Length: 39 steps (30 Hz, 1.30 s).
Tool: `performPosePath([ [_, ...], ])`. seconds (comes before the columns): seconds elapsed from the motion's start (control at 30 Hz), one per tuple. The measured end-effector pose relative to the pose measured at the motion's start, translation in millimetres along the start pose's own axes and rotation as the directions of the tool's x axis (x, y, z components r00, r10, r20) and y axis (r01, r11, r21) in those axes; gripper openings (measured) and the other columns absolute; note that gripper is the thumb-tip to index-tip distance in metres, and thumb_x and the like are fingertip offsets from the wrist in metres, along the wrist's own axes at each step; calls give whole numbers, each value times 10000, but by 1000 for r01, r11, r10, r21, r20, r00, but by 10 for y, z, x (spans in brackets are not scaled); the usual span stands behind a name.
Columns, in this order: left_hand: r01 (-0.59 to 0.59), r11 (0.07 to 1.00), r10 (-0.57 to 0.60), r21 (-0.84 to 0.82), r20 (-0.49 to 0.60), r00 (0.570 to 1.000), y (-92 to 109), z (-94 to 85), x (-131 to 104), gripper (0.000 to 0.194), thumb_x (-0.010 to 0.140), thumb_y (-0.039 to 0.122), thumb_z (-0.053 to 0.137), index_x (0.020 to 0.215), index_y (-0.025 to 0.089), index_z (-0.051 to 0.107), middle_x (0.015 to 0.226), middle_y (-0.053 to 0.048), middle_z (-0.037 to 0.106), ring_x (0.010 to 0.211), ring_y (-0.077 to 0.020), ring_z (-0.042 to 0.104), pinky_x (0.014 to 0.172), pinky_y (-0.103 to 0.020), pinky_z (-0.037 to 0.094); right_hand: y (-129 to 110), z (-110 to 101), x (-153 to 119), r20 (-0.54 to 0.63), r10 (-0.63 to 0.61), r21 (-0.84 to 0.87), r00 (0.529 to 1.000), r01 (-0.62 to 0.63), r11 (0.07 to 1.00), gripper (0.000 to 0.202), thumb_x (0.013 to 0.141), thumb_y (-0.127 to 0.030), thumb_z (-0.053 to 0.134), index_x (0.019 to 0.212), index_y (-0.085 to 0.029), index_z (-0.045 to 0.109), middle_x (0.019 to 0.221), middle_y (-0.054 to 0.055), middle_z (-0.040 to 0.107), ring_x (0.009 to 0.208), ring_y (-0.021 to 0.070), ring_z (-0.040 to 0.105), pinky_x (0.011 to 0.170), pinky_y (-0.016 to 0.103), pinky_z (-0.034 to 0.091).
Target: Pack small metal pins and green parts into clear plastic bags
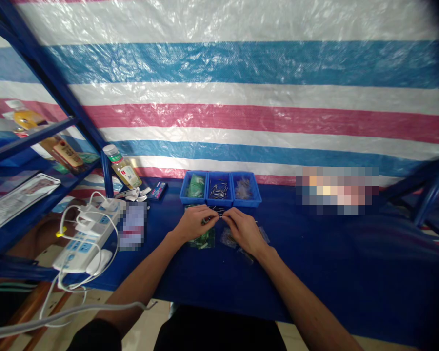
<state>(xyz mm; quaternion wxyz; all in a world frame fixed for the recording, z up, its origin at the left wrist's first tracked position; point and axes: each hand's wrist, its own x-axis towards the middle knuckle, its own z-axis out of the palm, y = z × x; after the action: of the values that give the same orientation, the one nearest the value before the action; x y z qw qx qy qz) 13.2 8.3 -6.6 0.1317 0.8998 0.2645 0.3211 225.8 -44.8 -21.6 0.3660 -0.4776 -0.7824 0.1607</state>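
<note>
My left hand (196, 223) and my right hand (243, 229) meet at their fingertips over the blue table, each in a pinch on something too small to make out. Just beyond them stands a blue three-part bin (220, 201). Its left compartment holds green packets (196, 186), the middle one dark slim metal pieces (219, 189), and the right one small clear pieces (243, 188). More green packets (204, 240) lie under and beside my left hand. Clear pieces (228, 237) lie partly hidden under my right hand, and several dark pieces lie beyond my fingertips.
At the left are a white power strip (91, 239) with tangled cables, a drink bottle (123, 168), a small blue box (157, 191) and a blurred flat item (132, 226). A blue metal shelf frame (58, 131) rises there. A blurred object (336, 190) lies at the back right.
</note>
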Motion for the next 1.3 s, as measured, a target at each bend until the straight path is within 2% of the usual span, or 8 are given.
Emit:
performPosePath([
  [0.13, 18, 1000, -18, 4, -5, 1000, -5, 6, -7, 173, 980, 265, 584, 970, 166, 726, 852, -58, 735, 770, -161, 659, 739, -279, 513, 4, -1, -10, -6, -7, 19, 1000, 8, 1000, 132, 1013, -225, 521, 1112, -231, 608, 1020, 54, 692, 876, 204, 674, 802, 296, 503],
  [0.47, 42, 999, -42, 1, 11, 999, -7, -1, -9, 199, 987, 286, 573, 954, 166, 729, 827, -56, 720, 746, -154, 644, 723, -275, 504, -26, -26, 7, -43, 25, -39, 999, -26, 999, 205, 1040, -258, 461, 955, -220, 644, 927, 57, 689, 807, 192, 662, 768, 290, 493],
  [0.63, 51, 999, -51, 14, 9, 999, -16, -13, -9, 186, 984, 276, 582, 949, 166, 727, 811, -47, 709, 722, -144, 635, 704, -257, 493, 9, -1, -6, -44, 14, -6, 999, -14, 1000, 127, 1021, -245, 498, 1076, -227, 611, 980, 51, 687, 840, 199, 663, 773, 290, 490],
  [0.73, 46, 999, -46, 14, 7, 999, -19, -8, -13, 178, 982, 274, 586, 955, 167, 726, 820, -48, 712, 728, -144, 637, 702, -255, 487, 28, 20, -7, -32, 1, -18, 999, -1, 1000, 149, 1028, -208, 463, 1050, -228, 608, 982, 49, 679, 853, 194, 666, 801, 290, 488],
  [0.93, 57, 998, -57, 11, 12, 998, -16, -13, -10, 184, 987, 278, 582, 955, 168, 726, 813, -47, 709, 736, -147, 633, 703, -262, 484, 30, 13, 12, -62, 34, -59, 997, -38, 998, 196, 1044, -238, 449, 954, -224, 623, 916, 50, 679, 822, 194, 666, 790, 291, 489],
  [1.1, 60, 998, -60, 4, 7, 998, -17, -16, -11, 199, 992, 289, 573, 959, 165, 725, 819, -51, 706, 729, -144, 634, 685, -257, 484, 31, 17, -2, -54, 22, -10, 998, -22, 1000, 126, 1015, -248, 506, 1085, -234, 610, 1007, 50, 704, 858, 206, 680, 778, 300, 499],
  [1.3, 54, 999, -54, 5, 5, 999, -30, 5, -18, 193, 991, 283, 572, 963, 170, 725, 811, -48, 705, 722, -144, 632, 679, -257, 485, 19, 17, 8, -55, 29, -35, 998, -31, 999, 155, 1033, -240, 464, 1004, -234, 615, 955, 48, 692, 826, 197, 669, 771, 293, 491],
])
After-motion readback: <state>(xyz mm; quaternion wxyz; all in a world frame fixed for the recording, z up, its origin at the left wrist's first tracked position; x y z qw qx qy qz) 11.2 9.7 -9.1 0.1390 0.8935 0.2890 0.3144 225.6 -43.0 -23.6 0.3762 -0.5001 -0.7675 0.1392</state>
